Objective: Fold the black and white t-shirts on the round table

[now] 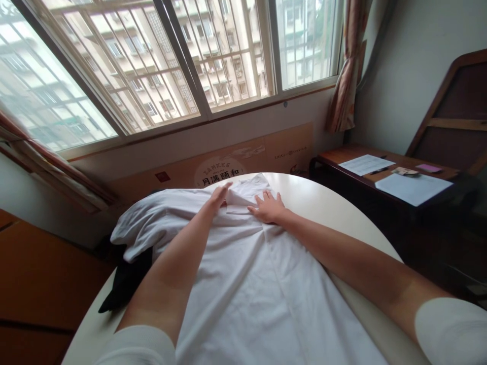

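Note:
A white button-front shirt [243, 284] lies spread over a round white table [335, 218], its collar area [245, 195] folded up at the far end. My left hand [219, 196] rests on the shirt just left of the collar, fingers extended. My right hand [267, 208] lies flat on the placket below the collar, fingers spread. Neither hand grips the cloth. A black garment [125, 281] hangs out from under the shirt's left side, over the table edge, partly hidden by my left forearm.
A barred window [152, 66] fills the far wall above a printed cardboard panel [228, 165]. To the right stands a dark wooden desk [350, 157] with papers, and behind it a wooden chair back [452, 111]. Curtains [344, 86] hang beside the window.

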The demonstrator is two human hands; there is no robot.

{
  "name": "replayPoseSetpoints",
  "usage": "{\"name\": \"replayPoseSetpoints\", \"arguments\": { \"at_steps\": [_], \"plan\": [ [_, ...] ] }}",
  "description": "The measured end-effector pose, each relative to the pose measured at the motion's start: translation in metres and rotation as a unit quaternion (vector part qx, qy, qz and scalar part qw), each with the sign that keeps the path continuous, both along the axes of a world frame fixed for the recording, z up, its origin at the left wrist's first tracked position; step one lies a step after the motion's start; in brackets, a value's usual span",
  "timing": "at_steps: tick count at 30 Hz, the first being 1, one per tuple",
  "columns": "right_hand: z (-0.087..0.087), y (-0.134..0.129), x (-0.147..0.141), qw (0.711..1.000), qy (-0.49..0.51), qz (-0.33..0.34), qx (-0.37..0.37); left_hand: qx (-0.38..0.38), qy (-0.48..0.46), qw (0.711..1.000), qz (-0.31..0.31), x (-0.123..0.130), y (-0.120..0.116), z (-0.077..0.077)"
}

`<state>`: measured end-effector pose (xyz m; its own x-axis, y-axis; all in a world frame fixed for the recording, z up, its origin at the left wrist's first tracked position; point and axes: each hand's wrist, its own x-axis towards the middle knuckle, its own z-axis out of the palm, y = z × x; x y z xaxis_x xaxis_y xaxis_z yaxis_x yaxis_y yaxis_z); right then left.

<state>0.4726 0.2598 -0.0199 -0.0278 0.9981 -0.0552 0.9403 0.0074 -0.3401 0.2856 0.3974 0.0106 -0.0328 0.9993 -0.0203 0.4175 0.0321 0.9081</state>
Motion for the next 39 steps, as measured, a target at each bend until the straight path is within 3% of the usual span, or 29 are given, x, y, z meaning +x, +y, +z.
{"name": "replayPoseSetpoints", "arguments": {
  "at_steps": [3, 9, 13, 16, 20, 22, 25, 28, 30, 33, 34, 36, 39],
  "plan": [
    [0.000, 0.002, 0.002, 1.000, 0.006, 0.001, -0.006, -0.013, 0.035, 0.998, -0.050, 0.000, -0.008, 0.005],
    [0.001, 0.002, 0.006, 1.000, 0.013, 0.009, -0.011, -0.034, 0.051, 0.998, 0.022, -0.001, -0.020, 0.007],
    [-0.001, 0.005, 0.007, 1.000, 0.016, 0.007, -0.011, -0.031, 0.088, 0.995, 0.037, -0.003, -0.040, 0.004],
    [-0.002, 0.007, 0.008, 1.000, 0.010, 0.007, -0.016, -0.001, 0.103, 0.995, -0.002, -0.003, -0.060, 0.004],
    [-0.002, 0.007, 0.009, 1.000, 0.004, 0.008, -0.016, 0.002, 0.054, 0.995, -0.089, -0.003, -0.079, 0.007],
    [-0.002, 0.006, 0.009, 1.000, 0.001, 0.006, -0.017, -0.008, 0.039, 0.997, -0.069, -0.005, -0.083, 0.010],
    [-0.003, 0.007, 0.008, 1.000, -0.002, 0.003, -0.017, 0.002, 0.101, 0.995, -0.012, -0.008, -0.095, 0.014],
    [-0.005, 0.009, 0.008, 1.000, -0.001, -0.001, -0.014, 0.158, 0.226, 0.960, -0.052, -0.007, -0.134, 0.012],
    [-0.006, 0.011, 0.008, 1.000, 0.003, -0.004, -0.012, 0.271, 0.312, 0.898, -0.153, -0.002, -0.178, 0.005],
    [-0.007, 0.015, 0.009, 1.000, 0.004, -0.006, -0.009, 0.270, 0.383, 0.796, -0.384, 0.008, -0.252, -0.007],
    [-0.008, 0.015, 0.009, 1.000, 0.004, -0.007, -0.008, 0.268, 0.391, 0.778, -0.411, 0.011, -0.273, -0.011],
    [-0.008, 0.017, 0.010, 1.000, 0.003, -0.008, -0.008, 0.251, 0.401, 0.766, -0.435, 0.015, -0.305, -0.015],
    [-0.008, 0.018, 0.012, 1.000, 0.003, -0.005, -0.009, 0.214, 0.398, 0.779, -0.435, 0.017, -0.333, -0.018]
  ]
}}
